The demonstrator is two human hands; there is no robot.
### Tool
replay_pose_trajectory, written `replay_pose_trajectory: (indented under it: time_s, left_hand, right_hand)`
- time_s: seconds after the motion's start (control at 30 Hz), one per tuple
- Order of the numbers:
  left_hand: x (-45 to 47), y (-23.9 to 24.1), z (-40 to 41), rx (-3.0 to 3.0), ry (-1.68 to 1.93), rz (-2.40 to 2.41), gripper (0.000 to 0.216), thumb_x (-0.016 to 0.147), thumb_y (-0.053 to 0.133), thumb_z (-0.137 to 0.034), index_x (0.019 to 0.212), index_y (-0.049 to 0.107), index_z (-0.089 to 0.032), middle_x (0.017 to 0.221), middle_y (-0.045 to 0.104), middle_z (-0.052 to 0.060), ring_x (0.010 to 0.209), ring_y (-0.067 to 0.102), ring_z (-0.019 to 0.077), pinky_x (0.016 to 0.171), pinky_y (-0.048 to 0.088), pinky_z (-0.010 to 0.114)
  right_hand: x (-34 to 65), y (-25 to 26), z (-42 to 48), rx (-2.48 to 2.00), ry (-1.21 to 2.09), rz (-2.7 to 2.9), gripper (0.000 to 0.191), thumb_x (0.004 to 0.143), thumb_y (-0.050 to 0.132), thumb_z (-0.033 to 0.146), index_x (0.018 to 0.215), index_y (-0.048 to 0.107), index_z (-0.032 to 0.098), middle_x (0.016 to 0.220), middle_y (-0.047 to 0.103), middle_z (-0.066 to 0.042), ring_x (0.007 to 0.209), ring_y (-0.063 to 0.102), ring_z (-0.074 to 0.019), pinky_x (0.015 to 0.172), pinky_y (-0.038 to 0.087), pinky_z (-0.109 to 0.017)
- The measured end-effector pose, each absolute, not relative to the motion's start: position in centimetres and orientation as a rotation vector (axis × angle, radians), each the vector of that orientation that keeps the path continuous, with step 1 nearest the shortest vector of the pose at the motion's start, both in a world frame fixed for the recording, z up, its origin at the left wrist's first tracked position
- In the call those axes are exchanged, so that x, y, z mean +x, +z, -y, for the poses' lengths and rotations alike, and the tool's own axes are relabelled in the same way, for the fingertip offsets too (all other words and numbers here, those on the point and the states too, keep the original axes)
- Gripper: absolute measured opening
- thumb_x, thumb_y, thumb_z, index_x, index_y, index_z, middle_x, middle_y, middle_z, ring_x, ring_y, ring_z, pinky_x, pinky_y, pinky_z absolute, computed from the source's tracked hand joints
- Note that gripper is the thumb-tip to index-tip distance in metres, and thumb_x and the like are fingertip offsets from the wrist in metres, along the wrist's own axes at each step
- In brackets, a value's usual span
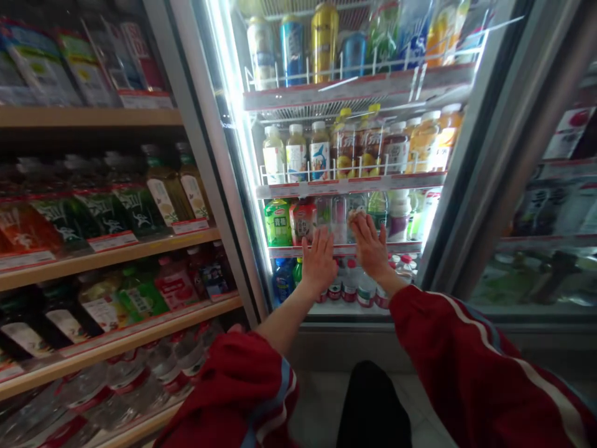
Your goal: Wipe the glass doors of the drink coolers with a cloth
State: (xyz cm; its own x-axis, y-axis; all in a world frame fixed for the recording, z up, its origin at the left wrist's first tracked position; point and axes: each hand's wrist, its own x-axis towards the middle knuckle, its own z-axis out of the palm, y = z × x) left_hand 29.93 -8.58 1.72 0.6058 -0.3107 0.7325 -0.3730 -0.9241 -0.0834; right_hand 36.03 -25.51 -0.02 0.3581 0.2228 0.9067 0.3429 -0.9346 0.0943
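My left hand (318, 264) is raised in front of the lit drinks fridge, fingers stretched out and apart, and appears to rest flat on the glass door (345, 218). It holds nothing. To its right, my right hand (372, 246) presses a small crumpled cloth (356, 215) under its fingertips at the glass. Behind the hands, a green bottle (278, 223) and a red-labelled bottle (303, 221) stand on a fridge shelf. Part of the cloth is hidden by the fingers.
Open wooden shelves (196, 239) full of bottles run along the left. A thick metal door frame (504, 162) stands at the right, with more fridge shelves behind glass. My dark-clothed knee (375, 407) is below, over the tiled floor.
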Motion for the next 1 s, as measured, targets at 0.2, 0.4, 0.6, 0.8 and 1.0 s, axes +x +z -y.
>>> replay_pose_trajectory:
  time_s: [0.2, 0.4, 0.6, 0.8, 1.0]
  left_hand:
    - [30.0, 1.6, 10.1, 2.721, 1.221, 0.647, 0.062, 0.080, 0.051, -0.021, 0.140, 0.035, -0.011, 0.152, 0.029, 0.017, 0.143, 0.022, 0.0278, 0.114, 0.016, 0.057]
    - [30.2, 1.4, 11.2, 2.737, 1.175, 0.676, 0.061, 0.081, 0.050, -0.021, 0.140, 0.035, -0.010, 0.152, 0.028, 0.017, 0.143, 0.021, 0.0281, 0.114, 0.017, 0.058]
    - [30.3, 0.9, 12.5, 2.738, 1.163, 0.733, 0.059, 0.080, 0.050, -0.019, 0.138, 0.039, -0.012, 0.152, 0.029, 0.016, 0.143, 0.022, 0.0279, 0.114, 0.017, 0.057]
    - [30.3, 0.9, 13.6, 2.790, 1.127, 0.754, 0.059, 0.083, 0.047, -0.020, 0.140, 0.036, -0.010, 0.153, 0.026, 0.016, 0.143, 0.020, 0.0275, 0.113, 0.019, 0.058]
    - [30.7, 1.0, 14.8, 2.792, 1.115, 0.766, 0.057, 0.086, 0.044, -0.023, 0.141, 0.034, -0.011, 0.155, 0.023, 0.014, 0.144, 0.016, 0.0272, 0.114, 0.018, 0.057]
  right_hand:
    - [35.2, -1.9, 26.6, -2.602, -1.601, 0.617, 0.051, 0.088, 0.036, 0.009, 0.138, 0.045, 0.016, 0.144, 0.045, -0.011, 0.139, 0.031, -0.0236, 0.115, 0.014, -0.050]
    - [36.3, -1.1, 28.4, -2.492, -1.737, 0.458, 0.051, 0.090, 0.036, 0.011, 0.140, 0.042, 0.018, 0.145, 0.043, -0.011, 0.139, 0.031, -0.0227, 0.115, 0.011, -0.050]
    - [35.9, -2.5, 29.9, -2.602, -1.643, 0.499, 0.052, 0.089, 0.037, 0.012, 0.140, 0.041, 0.017, 0.146, 0.042, -0.014, 0.139, 0.030, -0.0243, 0.114, 0.013, -0.052]
    - [35.7, -2.3, 31.0, -2.530, -1.753, 0.467, 0.049, 0.089, 0.036, 0.012, 0.137, 0.045, 0.015, 0.144, 0.045, -0.014, 0.138, 0.032, -0.0241, 0.113, 0.015, -0.051]
    - [36.9, -2.0, 32.3, -2.482, -1.715, 0.439, 0.049, 0.088, 0.040, 0.014, 0.137, 0.046, 0.015, 0.145, 0.043, -0.016, 0.138, 0.033, -0.0269, 0.112, 0.017, -0.054]
